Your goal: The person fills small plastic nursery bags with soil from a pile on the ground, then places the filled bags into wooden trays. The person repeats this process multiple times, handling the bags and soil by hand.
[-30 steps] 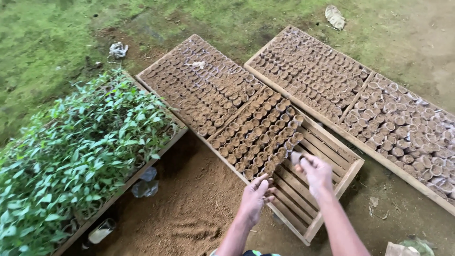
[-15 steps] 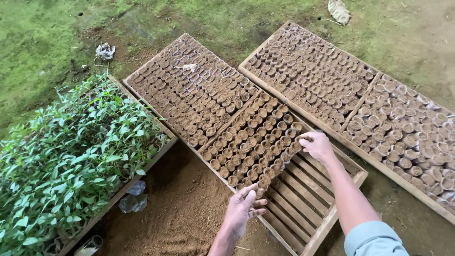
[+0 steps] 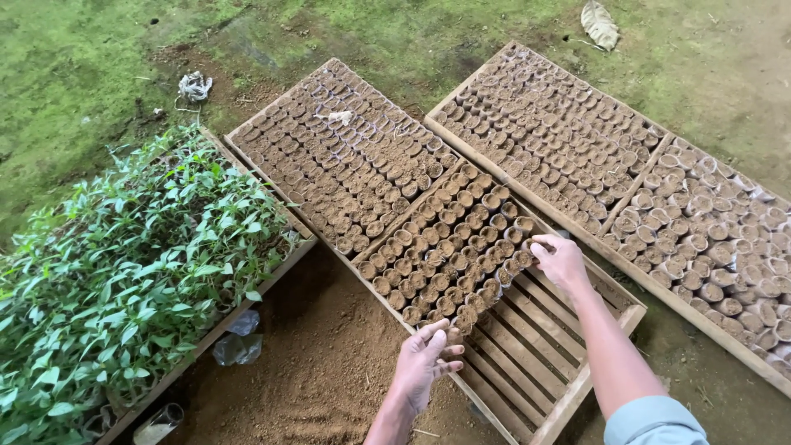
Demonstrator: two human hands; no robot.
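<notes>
Nearest, the left hand (image 3: 424,363) rests with loose fingers at the near edge of the slatted wooden tray (image 3: 544,367), its grip closed on nothing visible. The right hand (image 3: 560,259) presses fingertips against the end row of soil-filled seedling pots (image 3: 449,251); whether it grips one I cannot tell. By my judgement most of this tray is filled, with the bare slats left. Beyond, the far tray (image 3: 638,194) sits full; leafy seedlings (image 3: 124,272) stand left.
</notes>
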